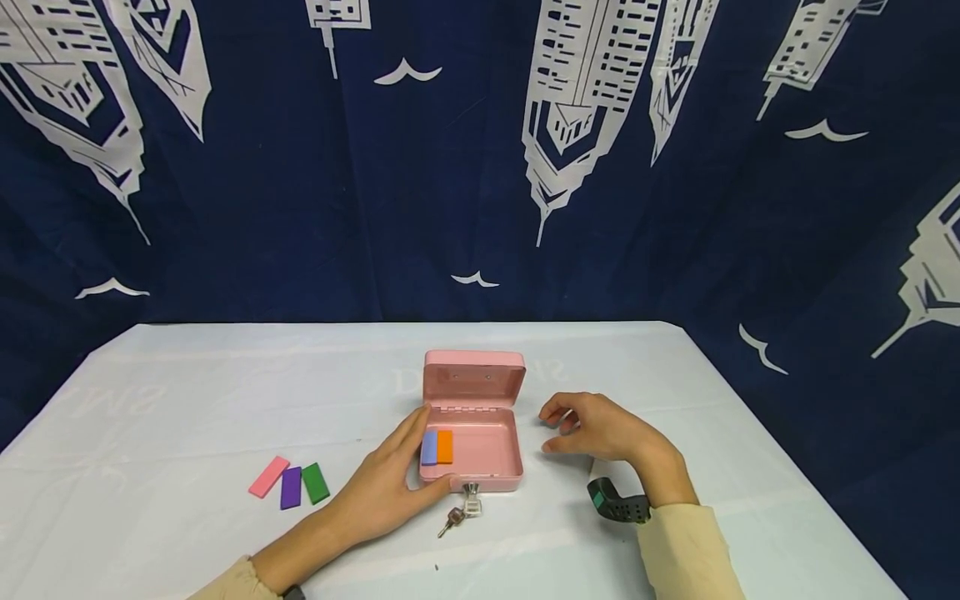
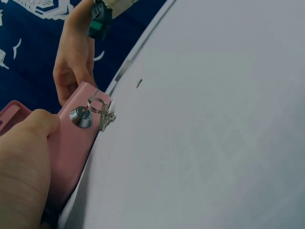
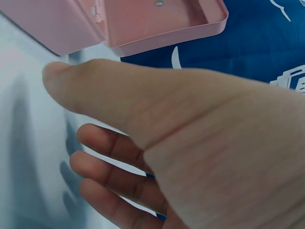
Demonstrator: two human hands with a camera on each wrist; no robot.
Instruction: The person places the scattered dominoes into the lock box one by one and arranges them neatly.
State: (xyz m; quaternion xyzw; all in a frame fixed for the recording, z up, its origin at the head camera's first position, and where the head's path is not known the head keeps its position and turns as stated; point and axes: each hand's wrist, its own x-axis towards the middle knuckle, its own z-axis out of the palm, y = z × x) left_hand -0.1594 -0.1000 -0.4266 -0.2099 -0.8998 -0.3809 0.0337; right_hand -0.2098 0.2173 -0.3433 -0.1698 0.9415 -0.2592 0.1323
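A pink metal cash box [image 1: 483,479] stands on the table with its lid [image 1: 475,358] raised. Inside, along the left wall, a light blue block [image 1: 429,448] lies beside an orange block [image 1: 445,447]. My left hand [image 1: 386,486] holds the box by its left side, fingers along the wall near the hinge and thumb over the front rim. Keys on a ring [image 2: 98,106] hang from the round lock [image 2: 81,117] on the front. To the right of the box, my right hand [image 1: 600,427] hovers with loosely curled fingers and holds nothing.
Left of my left forearm lie a pink block [image 1: 268,477], a purple block [image 1: 291,488] and a green block [image 1: 316,483]. A white cloth [image 1: 187,375] covers the table. Behind it hangs a dark blue curtain [image 1: 450,183] with white building prints.
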